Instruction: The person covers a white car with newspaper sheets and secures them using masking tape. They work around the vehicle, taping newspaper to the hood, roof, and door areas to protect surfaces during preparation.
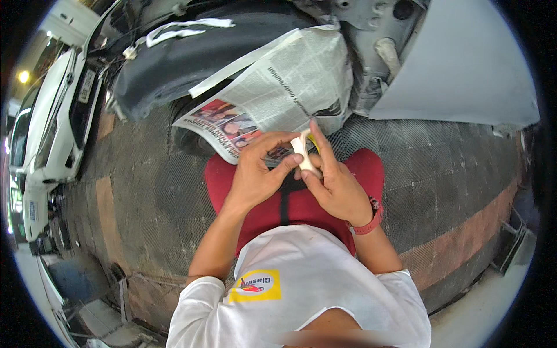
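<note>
A roll of cream masking tape (304, 155) is held between my two hands, above my knees. My left hand (264, 166) pinches the roll's left side with thumb and fingers. On its other side my right hand (335, 184) grips the roll, the index finger stretched up along it. Just beyond my hands, a sheet of newspaper (284, 81) hangs over the wheel area of a car, with a pale strip along its upper left edge. Part of a tyre (191, 139) shows beneath the sheet.
A black wheel-arch liner (156, 69) with white tape strips (188, 29) lies at the upper left. A grey body panel (458, 69) rises at the right. A white car (46, 116) stands far left. Dark textured mats (435, 185) cover the floor around me.
</note>
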A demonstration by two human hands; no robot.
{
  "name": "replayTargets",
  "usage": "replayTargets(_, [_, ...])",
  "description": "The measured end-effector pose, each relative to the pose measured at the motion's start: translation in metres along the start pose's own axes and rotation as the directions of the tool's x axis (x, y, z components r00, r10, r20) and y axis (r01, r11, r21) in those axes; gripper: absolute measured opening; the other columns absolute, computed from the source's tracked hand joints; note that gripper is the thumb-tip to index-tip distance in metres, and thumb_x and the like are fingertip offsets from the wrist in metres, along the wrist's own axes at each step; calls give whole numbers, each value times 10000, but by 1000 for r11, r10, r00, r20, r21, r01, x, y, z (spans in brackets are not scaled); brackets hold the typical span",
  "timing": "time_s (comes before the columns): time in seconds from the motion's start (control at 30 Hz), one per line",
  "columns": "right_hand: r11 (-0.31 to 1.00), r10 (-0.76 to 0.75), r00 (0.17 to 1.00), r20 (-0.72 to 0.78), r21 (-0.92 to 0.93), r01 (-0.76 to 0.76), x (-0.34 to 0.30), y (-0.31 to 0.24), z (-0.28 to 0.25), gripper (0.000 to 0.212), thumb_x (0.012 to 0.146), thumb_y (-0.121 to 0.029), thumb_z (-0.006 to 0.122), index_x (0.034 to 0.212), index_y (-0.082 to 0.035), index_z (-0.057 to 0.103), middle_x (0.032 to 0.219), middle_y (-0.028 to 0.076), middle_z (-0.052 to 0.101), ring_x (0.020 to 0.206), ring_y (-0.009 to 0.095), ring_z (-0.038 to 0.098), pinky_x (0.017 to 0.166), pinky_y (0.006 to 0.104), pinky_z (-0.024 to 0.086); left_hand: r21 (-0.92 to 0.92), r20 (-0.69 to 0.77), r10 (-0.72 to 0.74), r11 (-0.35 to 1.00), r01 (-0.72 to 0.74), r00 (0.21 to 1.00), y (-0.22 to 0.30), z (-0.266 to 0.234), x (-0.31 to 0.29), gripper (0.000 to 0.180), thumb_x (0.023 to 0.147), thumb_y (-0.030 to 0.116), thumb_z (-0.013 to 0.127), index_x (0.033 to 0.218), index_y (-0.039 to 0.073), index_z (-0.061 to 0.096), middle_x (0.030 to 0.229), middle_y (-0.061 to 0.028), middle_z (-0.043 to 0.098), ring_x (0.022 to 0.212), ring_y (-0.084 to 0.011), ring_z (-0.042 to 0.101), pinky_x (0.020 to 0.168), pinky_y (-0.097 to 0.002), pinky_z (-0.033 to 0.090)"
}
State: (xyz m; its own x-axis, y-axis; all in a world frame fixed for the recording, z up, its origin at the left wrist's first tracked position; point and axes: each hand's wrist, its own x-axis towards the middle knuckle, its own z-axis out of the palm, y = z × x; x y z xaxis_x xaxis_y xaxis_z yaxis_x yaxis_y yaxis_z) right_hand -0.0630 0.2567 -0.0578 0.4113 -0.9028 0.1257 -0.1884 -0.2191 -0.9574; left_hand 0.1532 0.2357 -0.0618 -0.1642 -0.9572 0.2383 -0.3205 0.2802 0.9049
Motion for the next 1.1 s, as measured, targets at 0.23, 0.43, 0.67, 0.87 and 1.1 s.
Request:
replayTargets(0.23, [935, 242, 929, 279, 187, -300, 3, 21, 18, 560, 1111, -96, 592, 1613, -29, 353, 903, 70, 765, 715, 145, 701, 707, 296, 541, -111, -155, -98, 990, 82, 983, -27, -11, -34, 111, 948, 54, 841, 1001, 22, 749, 1061, -69, 772, 998, -172, 721, 926, -345, 569])
replayTargets(0.43, [933, -178, 984, 22, -315, 176, -5, 43, 49, 154, 1058, -77, 659, 1202, -59, 713, 768, 95, 698, 596, 227, 668, 563, 372, 494, -31, -386, 20, 999, -34, 922, -43, -25, -47, 69, 985, 45, 796, 984, 33, 728, 1030, -52, 756, 983, -165, 702, 913, -343, 549])
replayTargets(0.67, [944, -203, 972, -118, -286, 163, -25, 56, 62, 188, 999, -30, 714, 1185, -34, 736, 800, 101, 751, 720, 278, 767, 661, 381, 592, -385, -796, -272, 917, -105, 541, -116, -108, -37, 151, 1073, 116, 744, 1174, 50, 653, 1384, -140, 737, 1183, -154, 684, 1059, -327, 523])
replayTargets(0.87, [977, -19, 974, -225, -210, -29, -35, 70, 58, 88, 1066, -55, 661, 1129, -21, 712, 727, 112, 718, 658, 236, 746, 618, 364, 561, -411, -793, -251, 893, -183, 555, -130, -128, -13, 365, 991, 14, 816, 1267, 43, 579, 1194, -90, 753, 1104, -151, 697, 1011, -299, 524])
replayTargets(1.1, [978, 64, 965, -256, -174, -111, -43, 76, 62, 111, 1099, -86, 636, 1137, -11, 709, 735, 108, 716, 656, 213, 731, 616, 344, 543, -234, -799, -195, 972, 5, 569, -130, -148, 41, 458, 939, 103, 873, 1263, -29, 579, 1003, -100, 759, 939, -145, 703, 875, -275, 543])
